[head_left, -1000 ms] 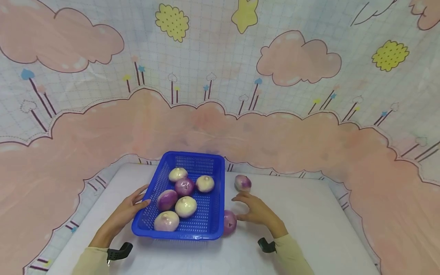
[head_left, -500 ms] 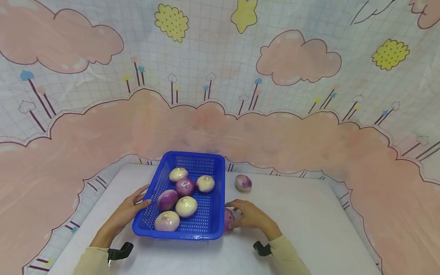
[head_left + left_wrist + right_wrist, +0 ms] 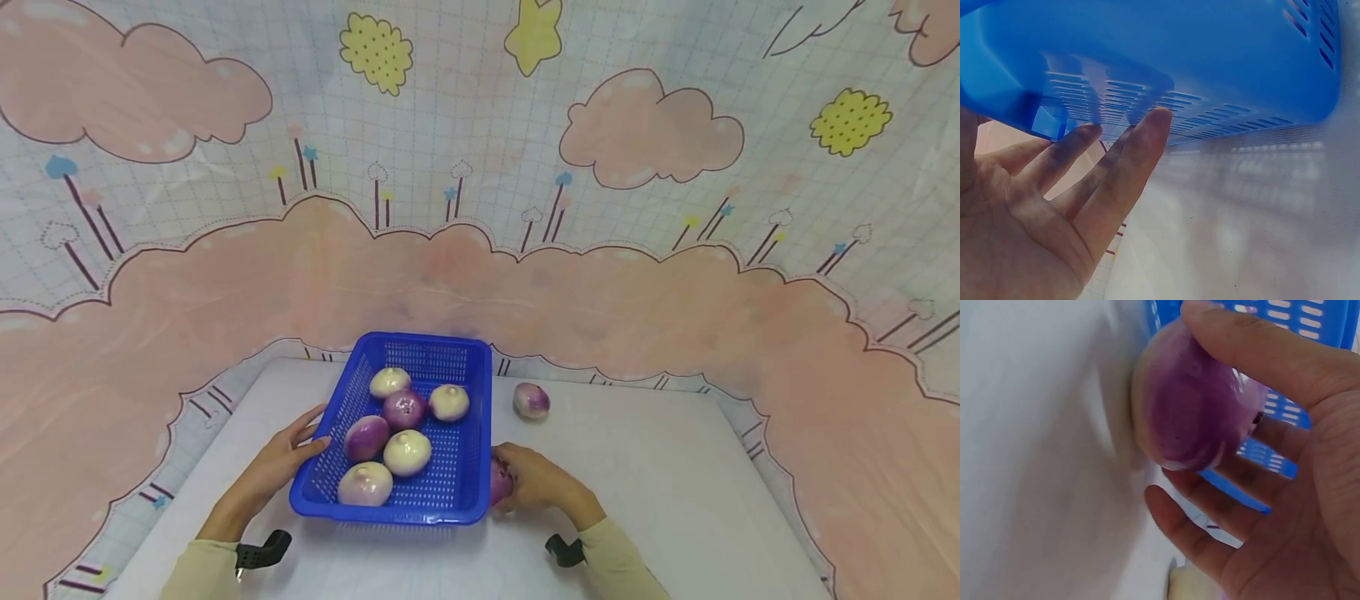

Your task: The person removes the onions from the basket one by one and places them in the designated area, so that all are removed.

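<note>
A blue plastic basket [image 3: 472,467] with slotted walls stands on the table, holding several glossy onions [image 3: 407,452], some whitish and some purple. My left hand [image 3: 277,461] is at the basket's left side, its extended fingers touching the outer wall; the left wrist view shows the fingertips [image 3: 1154,122] against the slots. Right of the basket, my right hand [image 3: 536,479] grips a purple onion [image 3: 1191,406], thumb on one side and fingers round the other. In the head view the basket wall and the hand partly hide this onion [image 3: 499,482]. It sits low, close to the tabletop.
Another purple-and-white onion [image 3: 532,401] lies on the white table [image 3: 660,483] beyond my right hand. Behind the table hangs a cloth [image 3: 600,308] printed with clouds and stars. A black camera mount [image 3: 264,550] sits on my left wrist.
My right hand has moved left and slightly down from beside the purple onion and now grips it. The left hand and the basket have stayed in place.
</note>
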Available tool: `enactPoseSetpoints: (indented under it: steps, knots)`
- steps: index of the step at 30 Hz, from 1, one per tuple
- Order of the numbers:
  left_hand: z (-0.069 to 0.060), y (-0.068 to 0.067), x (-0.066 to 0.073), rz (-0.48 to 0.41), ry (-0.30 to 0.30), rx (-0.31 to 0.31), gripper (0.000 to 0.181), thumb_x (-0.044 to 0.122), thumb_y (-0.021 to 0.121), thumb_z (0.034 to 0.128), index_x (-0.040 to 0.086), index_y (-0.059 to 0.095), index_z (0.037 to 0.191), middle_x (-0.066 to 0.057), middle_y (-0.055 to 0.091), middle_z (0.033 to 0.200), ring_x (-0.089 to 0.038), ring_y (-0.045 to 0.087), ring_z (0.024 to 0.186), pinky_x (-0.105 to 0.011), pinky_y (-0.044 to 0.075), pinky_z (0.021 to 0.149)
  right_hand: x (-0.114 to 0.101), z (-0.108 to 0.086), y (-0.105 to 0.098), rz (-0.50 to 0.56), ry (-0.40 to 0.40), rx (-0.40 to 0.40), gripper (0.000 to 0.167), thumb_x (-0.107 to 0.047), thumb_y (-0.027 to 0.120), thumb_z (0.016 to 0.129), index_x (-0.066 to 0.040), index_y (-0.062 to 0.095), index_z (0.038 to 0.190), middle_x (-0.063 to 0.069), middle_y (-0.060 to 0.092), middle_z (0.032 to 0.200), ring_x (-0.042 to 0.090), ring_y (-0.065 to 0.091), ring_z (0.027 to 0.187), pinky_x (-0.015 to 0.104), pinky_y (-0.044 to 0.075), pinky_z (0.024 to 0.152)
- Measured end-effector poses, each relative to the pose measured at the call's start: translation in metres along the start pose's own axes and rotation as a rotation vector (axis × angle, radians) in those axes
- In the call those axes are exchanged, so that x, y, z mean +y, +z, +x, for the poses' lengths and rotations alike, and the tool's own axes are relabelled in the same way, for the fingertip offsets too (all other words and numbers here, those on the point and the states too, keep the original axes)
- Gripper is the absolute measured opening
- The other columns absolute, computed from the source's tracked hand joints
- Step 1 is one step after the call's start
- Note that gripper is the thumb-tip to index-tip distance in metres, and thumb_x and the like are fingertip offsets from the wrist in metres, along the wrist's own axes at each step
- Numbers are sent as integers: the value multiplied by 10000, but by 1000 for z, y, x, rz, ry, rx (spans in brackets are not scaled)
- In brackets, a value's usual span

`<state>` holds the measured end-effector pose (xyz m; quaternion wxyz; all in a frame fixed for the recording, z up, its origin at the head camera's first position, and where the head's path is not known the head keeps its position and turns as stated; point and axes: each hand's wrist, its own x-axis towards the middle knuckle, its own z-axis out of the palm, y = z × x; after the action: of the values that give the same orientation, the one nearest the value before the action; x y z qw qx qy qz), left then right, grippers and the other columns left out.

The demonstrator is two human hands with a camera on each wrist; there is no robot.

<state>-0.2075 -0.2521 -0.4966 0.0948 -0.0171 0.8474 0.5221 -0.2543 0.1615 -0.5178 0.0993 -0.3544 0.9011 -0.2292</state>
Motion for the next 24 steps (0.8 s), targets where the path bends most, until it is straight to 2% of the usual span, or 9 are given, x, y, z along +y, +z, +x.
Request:
enactPoseSetpoints:
  steps: [4, 11, 19, 24]
  knots:
    - [0, 0, 1, 3, -1, 0, 757, 379, 535, 1000, 162, 116, 1591, -301, 252, 1575, -541, 412, 1346, -649, 443, 1007, 0, -1, 0, -20, 2, 32, 790, -268, 881, 686, -127, 520, 1374, 5, 630, 1246, 152, 598, 1128, 352, 506, 1018]
    - [0, 0, 0, 8, -4, 0, 761, 385, 535, 999, 166, 112, 1592, -297, 242, 1580, -544, 398, 1354, -663, 429, 1009, 5, -9, -14, 41, 54, 125, 812, -255, 871, 693, -133, 495, 1402, 53, 582, 1358, 249, 564, 1257, 471, 470, 1069]
    - [1, 1, 0, 8, -7, 0, 771, 399, 537, 996, 168, 107, 1593, -298, 246, 1578, -541, 413, 1345, -647, 445, 1004, 18, -17, -26, 72, 120, 231, 791, -195, 864, 699, -136, 499, 1398, 101, 547, 1423, 316, 542, 1291, 541, 457, 1063]
    - [0, 1, 0, 6, -10, 2, 769, 400, 529, 1000, 170, 98, 1594, -299, 241, 1580, -539, 418, 1342, -640, 446, 1007, 25, -20, -28, 71, 162, 280, 813, -197, 872, 703, -134, 478, 1411, 101, 542, 1432, 316, 542, 1297, 538, 447, 1077]
